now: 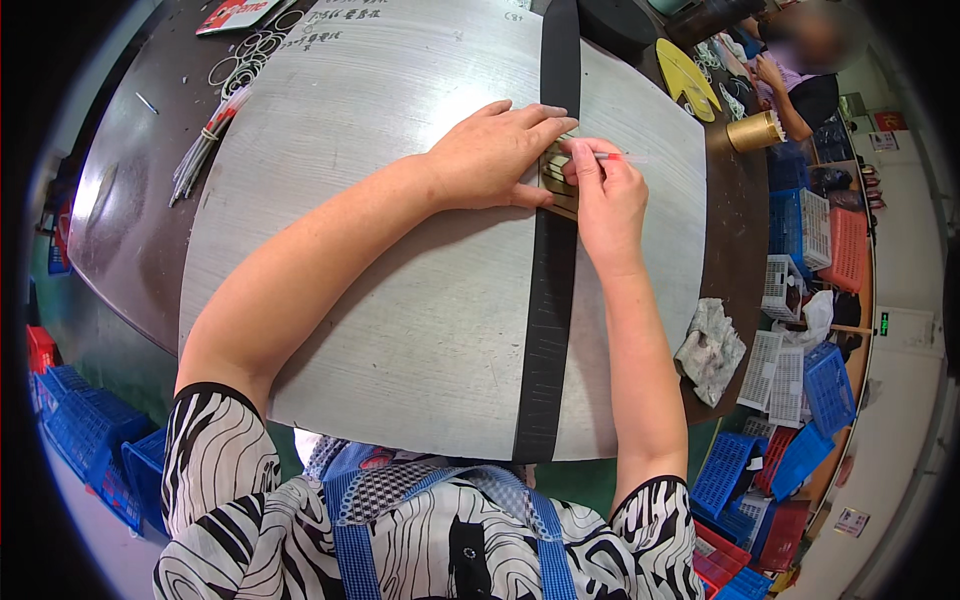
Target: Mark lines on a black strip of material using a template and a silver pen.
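A long black strip [549, 320] runs from near to far across a grey board [420, 330]. Short pale marks cross its nearer half. On the strip lies a small brownish slotted plate [562, 200], partly covered by my hands. My left hand [488, 155] rests flat from the left, fingers spread over the plate's far and near ends. Pinched in my right hand [612, 205] is a slim pen [608, 156] with a clear, red-marked barrel, held low over the plate's right side. Its tip is hidden behind my fingers.
A bundle of pens [200, 158] and several loose rings [240, 62] lie at the far left. A crumpled rag [710, 352] sits by the board's right edge. Farther right are a yellow disc [685, 78], a gold spool [756, 132], stacked plastic crates [790, 370] and another person [795, 95].
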Tool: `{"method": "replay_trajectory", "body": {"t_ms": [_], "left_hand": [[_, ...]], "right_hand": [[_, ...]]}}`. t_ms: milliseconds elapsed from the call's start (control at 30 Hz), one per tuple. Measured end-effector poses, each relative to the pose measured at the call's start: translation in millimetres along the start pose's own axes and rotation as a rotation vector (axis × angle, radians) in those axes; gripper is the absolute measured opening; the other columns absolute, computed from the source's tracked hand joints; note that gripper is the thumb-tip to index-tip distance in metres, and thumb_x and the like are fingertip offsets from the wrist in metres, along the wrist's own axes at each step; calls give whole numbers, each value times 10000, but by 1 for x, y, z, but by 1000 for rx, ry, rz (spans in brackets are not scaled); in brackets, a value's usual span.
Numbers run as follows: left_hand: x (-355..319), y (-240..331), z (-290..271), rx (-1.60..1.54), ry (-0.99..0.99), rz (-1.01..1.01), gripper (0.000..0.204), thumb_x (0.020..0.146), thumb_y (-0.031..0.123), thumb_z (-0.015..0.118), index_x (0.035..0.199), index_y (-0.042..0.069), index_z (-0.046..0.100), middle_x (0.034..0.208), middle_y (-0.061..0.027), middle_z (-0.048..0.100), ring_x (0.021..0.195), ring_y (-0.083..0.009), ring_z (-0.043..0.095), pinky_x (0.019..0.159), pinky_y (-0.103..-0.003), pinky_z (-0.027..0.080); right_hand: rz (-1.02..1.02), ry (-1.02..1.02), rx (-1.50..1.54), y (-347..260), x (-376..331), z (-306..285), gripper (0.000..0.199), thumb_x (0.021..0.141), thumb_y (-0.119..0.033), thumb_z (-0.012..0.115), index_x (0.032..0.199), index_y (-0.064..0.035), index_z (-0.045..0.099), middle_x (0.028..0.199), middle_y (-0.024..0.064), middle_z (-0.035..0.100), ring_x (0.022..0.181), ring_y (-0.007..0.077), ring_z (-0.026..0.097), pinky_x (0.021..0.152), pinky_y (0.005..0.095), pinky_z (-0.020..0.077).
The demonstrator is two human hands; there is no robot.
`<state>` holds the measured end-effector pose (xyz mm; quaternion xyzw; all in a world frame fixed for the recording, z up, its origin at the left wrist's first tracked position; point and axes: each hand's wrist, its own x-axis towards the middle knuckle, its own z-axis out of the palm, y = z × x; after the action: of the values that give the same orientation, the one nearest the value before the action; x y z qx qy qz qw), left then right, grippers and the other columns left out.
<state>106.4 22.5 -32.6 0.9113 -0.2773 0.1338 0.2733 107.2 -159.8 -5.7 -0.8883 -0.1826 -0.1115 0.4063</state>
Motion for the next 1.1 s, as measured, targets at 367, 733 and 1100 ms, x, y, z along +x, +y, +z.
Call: {"method": "replay_trajectory", "body": {"t_ms": [367,733,1100], "left_hand": [[1,2,-6,-63,-15,-45,928,763,364,843,1503,32,392,1378,-177,571,1244,-335,569,1159,-441,381],[1,5,-8,-76,-49,-75,1034,774,374,838,1556,-5,277,1308,-210,593,1239,-344,573,1201,-455,338],[-1,2,-4,-42,-25,-73,1042,796,378,825,1565,-23,247,1361,-196,584,1257,-345,567,1220,-479,313]], "right_hand": [[-14,49,-117,2,18,9,256,1029,-233,559,954,-44,714,792,114,693,730,318,675,715,425,524],[-18,57,-70,15,26,5,271,1033,-243,561,949,-46,728,780,116,702,713,306,687,703,416,527],[-31,68,-66,10,27,7,272,1029,-236,583,963,-22,738,768,113,728,703,271,709,690,370,540]]}}
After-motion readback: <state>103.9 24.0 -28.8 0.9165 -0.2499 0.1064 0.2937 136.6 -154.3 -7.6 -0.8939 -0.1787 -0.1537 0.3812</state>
